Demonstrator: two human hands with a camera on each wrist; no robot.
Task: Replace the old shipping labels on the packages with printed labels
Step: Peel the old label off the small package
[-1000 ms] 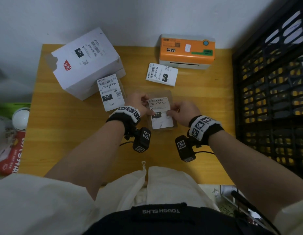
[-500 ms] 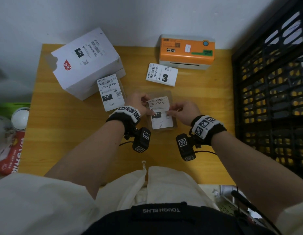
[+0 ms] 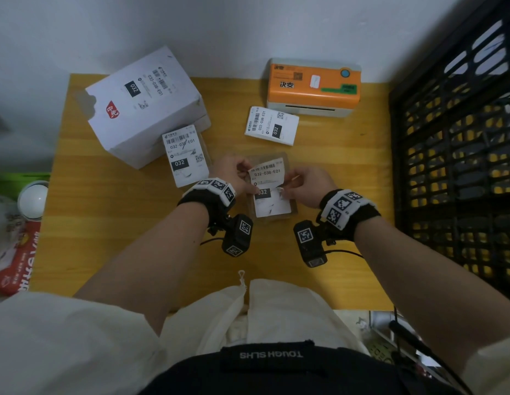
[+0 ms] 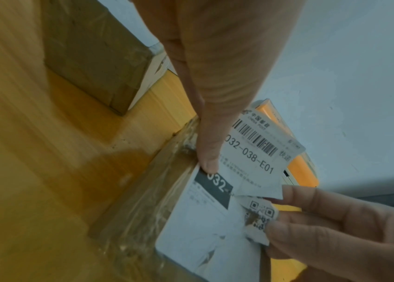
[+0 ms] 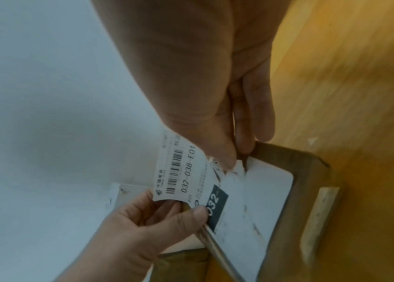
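Peeling: old label (image 3: pixel 265 173) on the small brown package (image 3: pixel 293 210), centre of the wooden surface (image 3: pixel 111 223), top half lifted and curled back, lower half with the black "032" block still stuck down. Left hand (image 3: pixel 230 173) pinches the lifted left edge, fingers curled round it; right hand (image 3: pixel 310 186) pinches the torn right edge by the QR code.

Head view: tear line half hidden behind both hands. Left wrist view shows it clearly, ragged rip through the QR patch (image 4: pixel 259 215), right fingers (image 4: pixel 294 229) on the scrap. Right wrist view shows left thumb (image 5: pixel 191 211) over the "032" block plus a thin metal rod-like thing (image 5: pixel 217 251) along the label edge; can't tell what it is or who holds it.

Around it: second brown package with label (image 3: pixel 185 155) just left, against the white box (image 3: pixel 145 106). Loose printed label (image 3: pixel 272 126) in front of the orange printer (image 3: pixel 313 86). Black crate (image 3: pixel 459 166) on the right, cut off by frame
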